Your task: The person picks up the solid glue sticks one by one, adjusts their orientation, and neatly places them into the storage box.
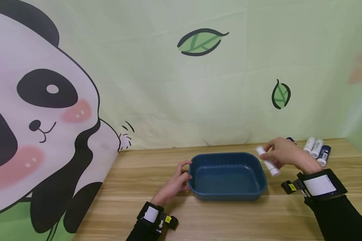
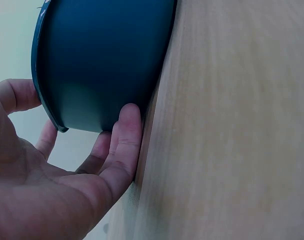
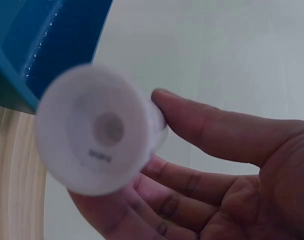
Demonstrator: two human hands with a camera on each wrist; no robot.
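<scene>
A blue rectangular basin [image 1: 227,196] stands upright on the wooden tabletop. At its left end, my left hand [image 1: 176,180] touches the rim and outer wall, with its fingers spread and only slightly bent. In the left wrist view, the fingertips rest against the basin's side wall [image 2: 104,65]. To the right of the basin, my right hand [image 1: 282,152] pinches a white glue stick [image 1: 271,165] between thumb and fingers. It is held tilted beside the basin's right rim. The glue stick's round base [image 3: 92,130] faces the right wrist camera.
Several white and dark blue glue sticks [image 1: 316,148] lie at the back right. Another dark one [image 1: 291,140] is partly hidden behind my right hand. A printed cloth [image 1: 214,100] with a panda and leaves hangs along the table's back edge.
</scene>
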